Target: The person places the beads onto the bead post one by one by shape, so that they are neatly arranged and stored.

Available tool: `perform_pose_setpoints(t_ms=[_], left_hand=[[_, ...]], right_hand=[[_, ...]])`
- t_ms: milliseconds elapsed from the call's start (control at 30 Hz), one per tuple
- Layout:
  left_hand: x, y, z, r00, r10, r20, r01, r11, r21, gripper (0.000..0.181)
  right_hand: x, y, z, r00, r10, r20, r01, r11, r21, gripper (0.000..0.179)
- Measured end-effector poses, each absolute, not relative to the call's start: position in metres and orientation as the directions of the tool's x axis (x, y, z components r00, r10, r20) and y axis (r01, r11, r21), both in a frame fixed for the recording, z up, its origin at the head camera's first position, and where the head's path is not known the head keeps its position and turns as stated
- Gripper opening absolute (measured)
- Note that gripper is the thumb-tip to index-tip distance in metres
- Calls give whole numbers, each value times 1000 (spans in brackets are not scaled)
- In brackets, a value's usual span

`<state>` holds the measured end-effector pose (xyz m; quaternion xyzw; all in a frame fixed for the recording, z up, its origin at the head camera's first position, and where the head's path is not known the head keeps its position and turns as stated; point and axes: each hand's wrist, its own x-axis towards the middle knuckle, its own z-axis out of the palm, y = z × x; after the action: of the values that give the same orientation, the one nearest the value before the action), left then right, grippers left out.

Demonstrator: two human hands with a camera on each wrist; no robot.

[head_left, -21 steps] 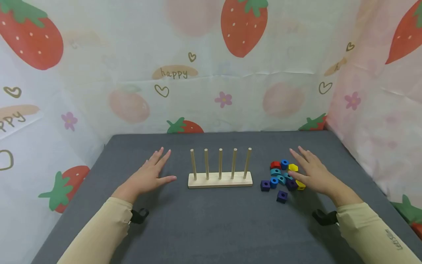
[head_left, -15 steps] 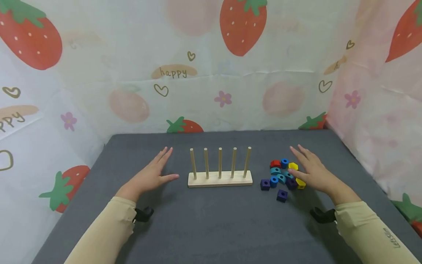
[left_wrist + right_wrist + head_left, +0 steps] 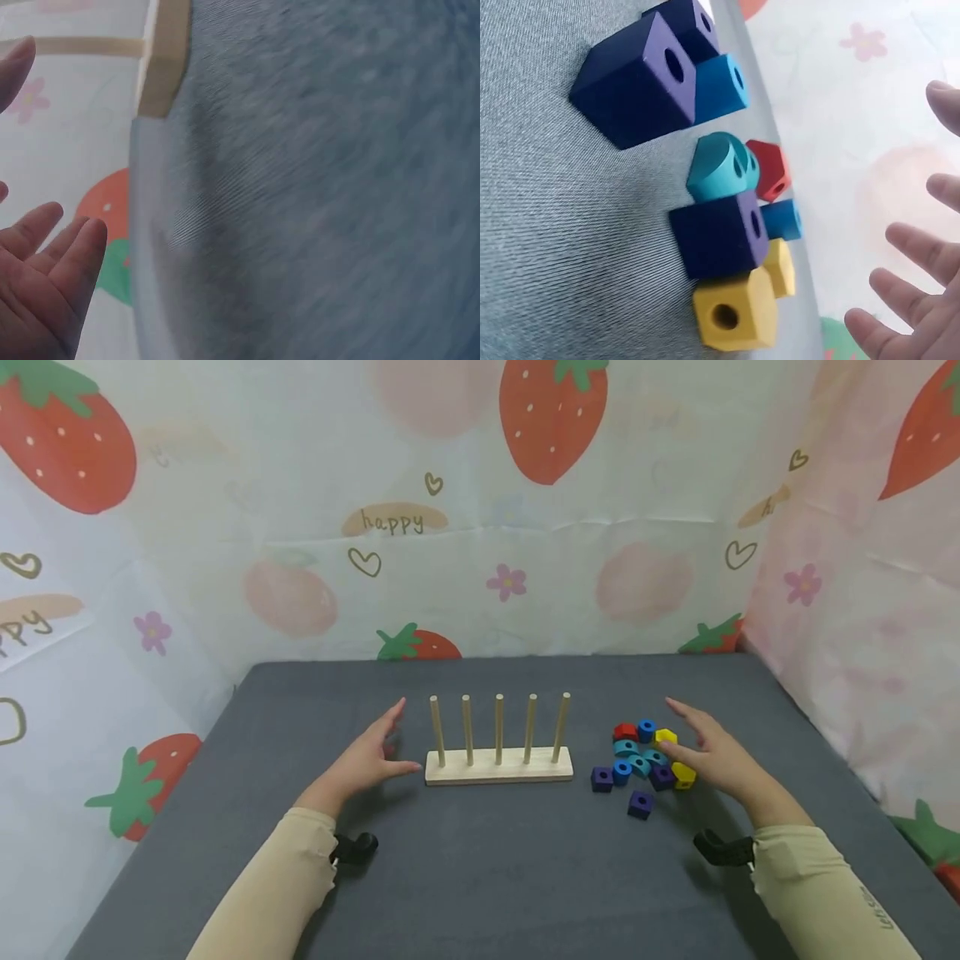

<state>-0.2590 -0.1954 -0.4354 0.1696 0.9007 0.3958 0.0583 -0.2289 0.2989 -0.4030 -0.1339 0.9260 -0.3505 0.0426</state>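
Observation:
A pale wooden stand (image 3: 498,768) with several upright pegs (image 3: 499,727) sits mid-table. My left hand (image 3: 356,772) hovers at its left end, fingers extended, thumb tip close to the base; the left wrist view shows this hand (image 3: 45,292) holding nothing. Right of the stand lies a loose group of beads with holes: purple cubes (image 3: 640,805), blue cylinders (image 3: 622,772), teal rounded pieces (image 3: 718,169), a red bead (image 3: 626,732) and yellow beads (image 3: 735,311). Over the group's right side is my right hand (image 3: 723,766), fingers spread, gripping nothing and partly covering the beads.
A dark grey cloth (image 3: 480,877) covers the table. Behind and beside it hang white and pink curtains (image 3: 450,443) printed with strawberries. Black straps (image 3: 352,849) with the wrist cameras sit at the sleeve ends.
My left hand has moved right, toward the stand's left end. My right hand has shifted slightly, its fingers closer together in view. Stand and beads stay in place.

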Motion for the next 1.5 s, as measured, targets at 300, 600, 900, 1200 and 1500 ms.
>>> perform_pose_setpoints(t_ms=[300, 600, 900, 1200, 1500], left_hand=[[-261, -183, -452, -925, 377, -38, 209, 594, 777, 97], [-262, -173, -456, -932, 357, -59, 188, 618, 763, 90], [-263, -168, -463, -939, 343, -34, 223, 679, 699, 75], [-261, -169, -467, -950, 307, -53, 201, 734, 649, 59], [-260, -170, -464, -943, 331, -32, 242, 748, 618, 56]], right_hand=[[-226, 307, -422, -974, -222, -47, -108, 637, -763, 68], [-223, 319, -437, -982, -166, -94, -34, 638, -769, 64], [-218, 324, -447, -983, -143, -113, -6, 644, -765, 59], [-217, 326, -456, -987, -85, -140, 45, 677, -734, 50], [-218, 325, -457, -989, -63, -138, 59, 679, -732, 45]])
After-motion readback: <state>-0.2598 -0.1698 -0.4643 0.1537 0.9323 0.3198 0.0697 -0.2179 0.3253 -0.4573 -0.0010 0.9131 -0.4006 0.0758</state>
